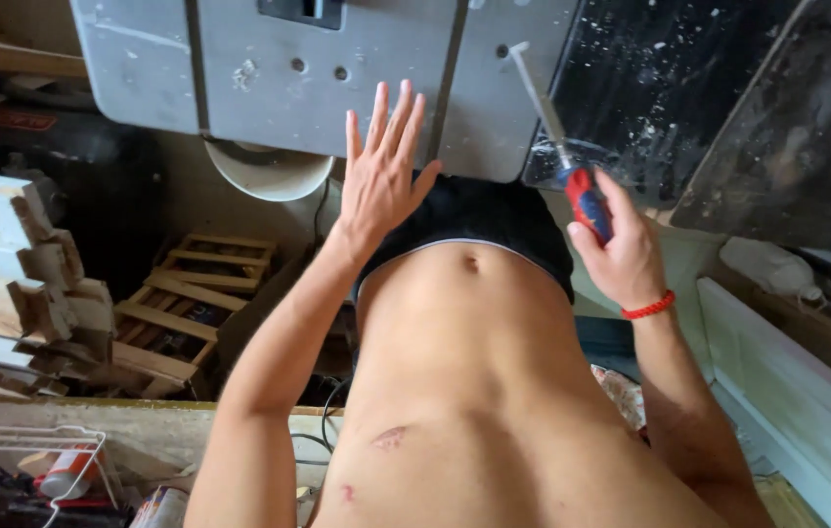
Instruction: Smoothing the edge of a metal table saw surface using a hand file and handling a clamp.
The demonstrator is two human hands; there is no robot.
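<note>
My left hand (381, 171) is raised with fingers spread, its palm toward the grey metal machine table (269, 68) just above it, and it holds nothing. A screwdriver with a red and blue handle (587, 200) is gripped in my right hand (621, 254). Its thin shaft (540, 103) points up and to the left, with the tip at the grey table's right part near a small hole. A red cord bracelet circles my right wrist. My bare torso and dark shorts fill the lower middle of the view.
A dark, dust-flecked panel (670, 78) lies right of the grey table. Stacked wooden blocks (44, 284) and a slatted wooden crate (181, 293) are on the left. A white wire rack (34, 440) with cans sits low left. White boards (797, 391) run along the right.
</note>
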